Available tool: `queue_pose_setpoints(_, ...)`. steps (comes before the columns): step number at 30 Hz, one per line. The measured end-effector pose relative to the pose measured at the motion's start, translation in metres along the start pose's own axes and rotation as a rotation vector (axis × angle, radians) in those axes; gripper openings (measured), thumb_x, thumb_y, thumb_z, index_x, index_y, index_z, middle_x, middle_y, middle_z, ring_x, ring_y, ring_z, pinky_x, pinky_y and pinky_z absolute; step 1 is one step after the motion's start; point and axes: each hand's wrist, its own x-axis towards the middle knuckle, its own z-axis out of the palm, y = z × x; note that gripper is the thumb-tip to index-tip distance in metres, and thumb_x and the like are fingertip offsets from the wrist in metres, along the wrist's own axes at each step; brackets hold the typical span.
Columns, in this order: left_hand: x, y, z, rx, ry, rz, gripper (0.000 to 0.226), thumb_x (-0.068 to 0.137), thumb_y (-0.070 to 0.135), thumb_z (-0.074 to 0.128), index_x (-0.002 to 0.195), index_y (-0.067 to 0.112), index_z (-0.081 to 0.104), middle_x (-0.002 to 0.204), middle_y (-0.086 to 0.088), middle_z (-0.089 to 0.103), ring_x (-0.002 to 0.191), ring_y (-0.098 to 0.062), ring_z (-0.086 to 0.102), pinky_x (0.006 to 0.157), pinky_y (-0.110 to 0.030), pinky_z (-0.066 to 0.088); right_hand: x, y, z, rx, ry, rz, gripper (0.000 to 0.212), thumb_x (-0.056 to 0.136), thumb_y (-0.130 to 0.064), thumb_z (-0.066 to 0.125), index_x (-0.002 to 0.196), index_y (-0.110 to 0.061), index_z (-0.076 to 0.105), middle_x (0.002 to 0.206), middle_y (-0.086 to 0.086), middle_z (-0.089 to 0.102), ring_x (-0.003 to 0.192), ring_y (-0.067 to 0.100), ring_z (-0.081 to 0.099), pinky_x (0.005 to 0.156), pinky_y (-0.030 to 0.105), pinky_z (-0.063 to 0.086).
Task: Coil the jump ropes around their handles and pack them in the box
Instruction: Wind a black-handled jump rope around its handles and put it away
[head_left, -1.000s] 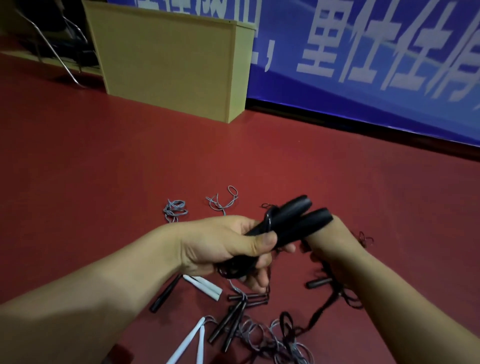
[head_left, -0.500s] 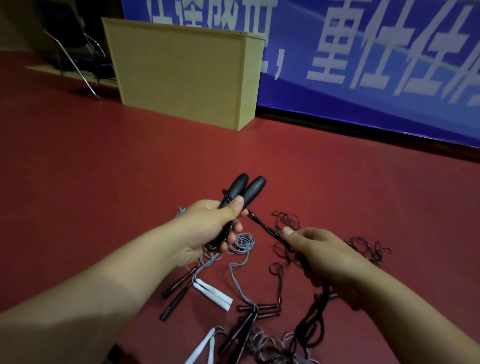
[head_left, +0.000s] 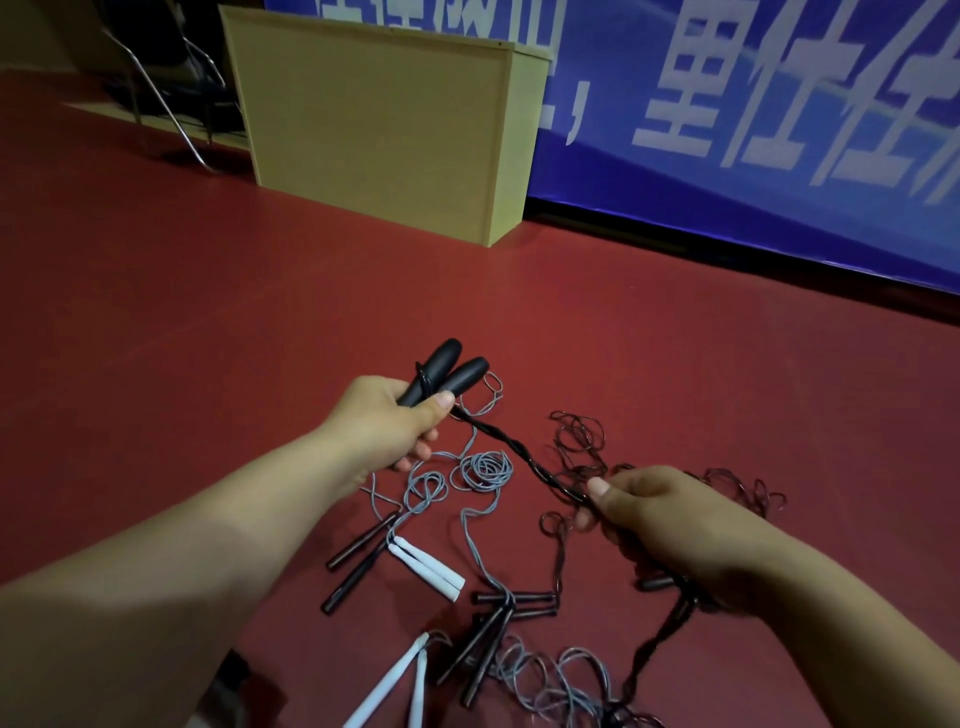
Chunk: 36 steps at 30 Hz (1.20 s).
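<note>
1. The left hand (head_left: 387, 421) grips two black handles (head_left: 444, 371) side by side, fingers curled round them and thumb pressed on top, so the pair stays bundled as one core for winding.
2. The black rope (head_left: 519, 452) runs taut from the handles down to the right hand (head_left: 660, 519), which pinches it between thumb and curled fingers. I'd say the tension is there to keep each turn tight.
3. A turn of rope already sits round the handles near the thumb; most of the rope trails loose past the right hand to the floor (head_left: 208, 322), so the coiling looks barely begun.
4. Other ropes lie tangled on the floor below the hands: grey cords (head_left: 485, 470), white handles (head_left: 428, 569), thin dark handles (head_left: 514, 605), none wound yet.
5. The box (head_left: 374, 119) stands well apart, by the blue banner (head_left: 753, 104). It looks shut from here; I can't tell where it opens.
</note>
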Motion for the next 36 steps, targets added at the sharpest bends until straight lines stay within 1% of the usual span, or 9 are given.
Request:
queue_pose_setpoints(6,0.008,-0.015,0.0,0.21,-0.005,-0.025,0.032,0.087,0.036,0.071,0.084,0.004,0.071,0.081,-0.013,0.071,0.07,-0.021,0.062,0.068,-0.029,0.044,-0.01,-0.011,0.005,-0.046,0.059,-0.306,0.041,0.085,-0.046,0.063,0.085,-0.005,0.063,0.059,-0.005,0.04,0.053,0.011,0.033,0.05,0.024,0.03)
queue_pose_setpoints(10,0.002,-0.013,0.007,0.529,-0.133,-0.002,0.032,0.087,0.04,0.069,0.078,0.01,0.061,0.066,0.001,0.049,0.059,-0.017,0.047,0.057,-0.027,0.033,-0.012,-0.009,0.006,-0.042,0.04,-0.416,0.022,0.081,-0.033,0.073,0.08,-0.012,0.067,0.064,-0.002,0.045,0.059,0.01,0.039,0.056,0.023,0.034)
queue_pose_setpoints(16,-0.014,-0.005,0.017,0.795,-0.318,0.028,0.039,0.08,0.049,0.073,0.068,0.016,0.056,0.063,0.002,0.047,0.057,-0.016,0.046,0.052,-0.025,0.031,-0.007,-0.006,0.005,-0.001,0.102,-0.5,0.02,0.083,-0.029,0.067,0.08,-0.009,0.068,0.063,0.0,0.05,0.057,0.008,0.044,0.055,0.021,0.037)
queue_pose_setpoints(19,-0.024,-0.002,0.025,0.788,-0.525,0.111,0.037,0.081,0.051,0.072,0.076,0.015,0.062,0.061,0.004,0.055,0.056,-0.013,0.051,0.056,-0.024,0.038,-0.003,-0.005,0.007,0.047,0.198,-0.555,0.022,0.084,-0.035,0.062,0.082,-0.014,0.069,0.065,-0.007,0.052,0.059,0.006,0.044,0.056,0.019,0.038)
queue_pose_setpoints(22,-0.038,0.005,0.035,0.674,-0.824,0.03,0.034,0.089,0.045,0.066,0.095,0.012,0.065,0.078,-0.003,0.074,0.061,-0.012,0.066,0.059,-0.021,0.049,0.001,-0.004,0.008,0.06,0.299,-0.551,0.023,0.085,-0.039,0.059,0.082,-0.018,0.068,0.064,-0.008,0.051,0.057,0.003,0.043,0.054,0.017,0.037)
queue_pose_setpoints(25,-0.051,0.015,0.042,0.628,-0.983,-0.006,0.032,0.092,0.043,0.062,0.096,0.011,0.062,0.082,-0.004,0.075,0.059,-0.013,0.068,0.056,-0.018,0.048,0.006,-0.001,0.006,0.016,0.384,-0.512,0.017,0.09,-0.032,0.063,0.082,-0.018,0.069,0.065,-0.002,0.053,0.058,0.005,0.045,0.055,0.022,0.04)
queue_pose_setpoints(30,-0.066,0.028,0.045,0.401,-1.123,0.005,0.022,0.092,0.038,0.063,0.091,0.016,0.058,0.077,-0.006,0.073,0.057,-0.018,0.067,0.053,-0.02,0.048,0.016,0.009,-0.001,0.019,0.504,-0.38,0.011,0.081,-0.029,0.077,0.081,-0.021,0.069,0.069,-0.005,0.065,0.061,0.006,0.055,0.063,0.029,0.051)
queue_pose_setpoints(33,-0.068,0.027,0.046,0.269,-1.146,0.012,0.023,0.091,0.029,0.065,0.102,0.009,0.06,0.089,-0.01,0.074,0.062,-0.02,0.069,0.063,-0.03,0.054,0.019,0.013,0.0,0.049,0.481,-0.321,0.023,0.076,-0.025,0.081,0.086,-0.012,0.064,0.068,-0.006,0.061,0.06,0.006,0.053,0.061,0.025,0.049)
queue_pose_setpoints(36,-0.065,0.021,0.045,0.214,-1.121,0.072,0.014,0.089,0.022,0.068,0.098,0.012,0.063,0.095,-0.006,0.074,0.071,-0.024,0.07,0.073,-0.034,0.055,0.021,0.014,0.002,0.025,0.403,-0.277,0.029,0.075,-0.025,0.081,0.084,-0.006,0.061,0.067,-0.005,0.059,0.058,0.006,0.051,0.058,0.022,0.045)
